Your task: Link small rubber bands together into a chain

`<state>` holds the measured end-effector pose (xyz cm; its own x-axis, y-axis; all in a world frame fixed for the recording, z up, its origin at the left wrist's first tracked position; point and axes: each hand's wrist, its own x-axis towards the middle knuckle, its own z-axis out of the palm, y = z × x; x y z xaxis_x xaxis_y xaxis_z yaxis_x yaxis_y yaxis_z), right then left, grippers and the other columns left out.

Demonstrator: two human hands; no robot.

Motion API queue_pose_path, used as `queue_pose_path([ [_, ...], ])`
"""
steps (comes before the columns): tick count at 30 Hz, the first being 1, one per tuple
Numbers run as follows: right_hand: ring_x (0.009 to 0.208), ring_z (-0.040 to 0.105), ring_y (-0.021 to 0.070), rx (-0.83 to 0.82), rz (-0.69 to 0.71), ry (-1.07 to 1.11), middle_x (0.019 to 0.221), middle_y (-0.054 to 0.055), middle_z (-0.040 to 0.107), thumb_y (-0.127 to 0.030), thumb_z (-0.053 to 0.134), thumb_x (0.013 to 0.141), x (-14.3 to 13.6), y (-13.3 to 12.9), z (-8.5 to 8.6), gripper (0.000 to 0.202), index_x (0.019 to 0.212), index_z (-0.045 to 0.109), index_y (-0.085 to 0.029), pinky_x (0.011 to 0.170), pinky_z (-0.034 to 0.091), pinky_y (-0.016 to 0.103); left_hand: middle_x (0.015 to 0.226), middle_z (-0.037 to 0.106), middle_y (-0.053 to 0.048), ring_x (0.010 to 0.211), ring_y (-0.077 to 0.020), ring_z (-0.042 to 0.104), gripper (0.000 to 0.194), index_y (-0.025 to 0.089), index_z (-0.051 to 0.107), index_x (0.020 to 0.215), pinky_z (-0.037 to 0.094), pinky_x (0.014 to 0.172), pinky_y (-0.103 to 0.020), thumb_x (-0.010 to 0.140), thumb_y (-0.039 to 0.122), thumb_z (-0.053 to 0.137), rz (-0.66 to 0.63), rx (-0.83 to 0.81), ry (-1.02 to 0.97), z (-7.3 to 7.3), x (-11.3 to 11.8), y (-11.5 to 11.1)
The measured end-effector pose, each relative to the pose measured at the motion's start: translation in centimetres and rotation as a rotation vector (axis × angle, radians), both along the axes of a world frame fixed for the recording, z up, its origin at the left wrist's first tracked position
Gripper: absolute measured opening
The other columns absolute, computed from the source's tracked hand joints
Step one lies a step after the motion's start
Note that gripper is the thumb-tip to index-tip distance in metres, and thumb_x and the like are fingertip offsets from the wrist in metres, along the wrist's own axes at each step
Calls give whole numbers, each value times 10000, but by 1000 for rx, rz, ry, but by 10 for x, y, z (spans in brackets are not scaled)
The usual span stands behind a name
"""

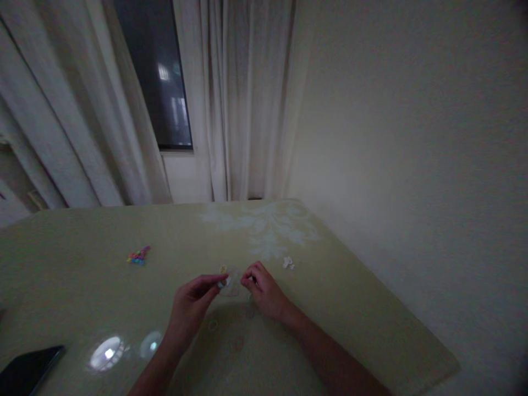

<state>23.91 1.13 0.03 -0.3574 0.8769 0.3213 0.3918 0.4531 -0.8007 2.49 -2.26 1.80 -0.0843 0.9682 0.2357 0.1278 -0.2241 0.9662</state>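
Near the middle of the table, my left hand (196,302) pinches a small pale piece (221,284) between thumb and fingertips. My right hand (264,289) is closed just to the right of it, its thumb and index finger pressed together; what they hold is too small to make out. Between the two hands lies a clear, flat plastic piece (231,287). A small yellowish item (223,269) sits just beyond my left fingertips. Small faint rings (213,325) show on the tabletop nearer to me.
Small multicoloured pieces (138,257) lie in a pile at the left of the table (173,236). Several small white pieces (288,263) are right of my right hand. A black object (28,371) rests at the near left edge. A wall (396,165) borders the right side.
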Motion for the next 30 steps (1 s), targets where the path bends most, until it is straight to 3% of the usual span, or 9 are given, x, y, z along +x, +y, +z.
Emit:
queue_pose_path([
  [3,870,536,168,-35,60,205,942,16,539,-254,586,1026,-5,-8,8,125,923,609,-187,796,430,279,902,848,-65,825,-226,801,169,229,854,885,642,786,-287,767,318,773,-64,9,-29,-3,8,-2],
  [9,866,533,168,-125,129,278,930,12,544,-354,626,999,-13,-17,10,184,911,645,-194,759,409,278,880,838,-49,814,-213,789,126,230,844,870,638,786,-277,771,282,786,-93,59,-35,-13,12,-2],
  [13,837,538,161,-160,133,327,915,10,558,-370,658,973,-13,-15,8,201,892,660,-187,745,414,277,936,826,-57,868,-211,780,162,240,835,961,633,808,-293,822,282,764,-142,102,-14,-15,10,0],
  [18,775,538,142,-163,73,342,886,1,568,-311,731,921,-14,-14,7,141,887,715,-175,701,414,260,931,798,-67,865,-202,764,138,211,806,923,619,779,-280,859,319,749,-158,141,40,-8,4,2],
  [21,760,551,132,-128,23,255,898,-1,592,-200,765,885,-20,-22,2,40,885,731,-178,715,437,249,882,805,-58,816,-195,767,194,193,760,921,624,763,-280,850,374,774,-70,72,-31,0,-2,2],
  [23,870,602,149,-65,86,126,994,14,636,-146,786,863,-26,-31,-4,80,911,740,-192,813,470,257,852,806,-49,792,-194,768,243,190,728,881,628,743,-274,804,400,821,13,52,-118,4,-7,2],
  [26,1029,621,209,71,203,-174,1128,52,654,-231,819,875,-36,-46,-13,145,1006,759,-212,923,486,309,872,818,-56,803,-203,776,324,188,732,911,638,743,-278,742,428,869,95,30,-194,7,-12,4],
  [30,1046,617,255,216,186,-489,1123,87,670,-347,742,956,-44,-53,-19,194,1068,756,-189,931,499,365,876,825,-67,792,-208,777,355,181,777,958,647,750,-289,732,440,865,121,19,-174,6,-13,4],
])
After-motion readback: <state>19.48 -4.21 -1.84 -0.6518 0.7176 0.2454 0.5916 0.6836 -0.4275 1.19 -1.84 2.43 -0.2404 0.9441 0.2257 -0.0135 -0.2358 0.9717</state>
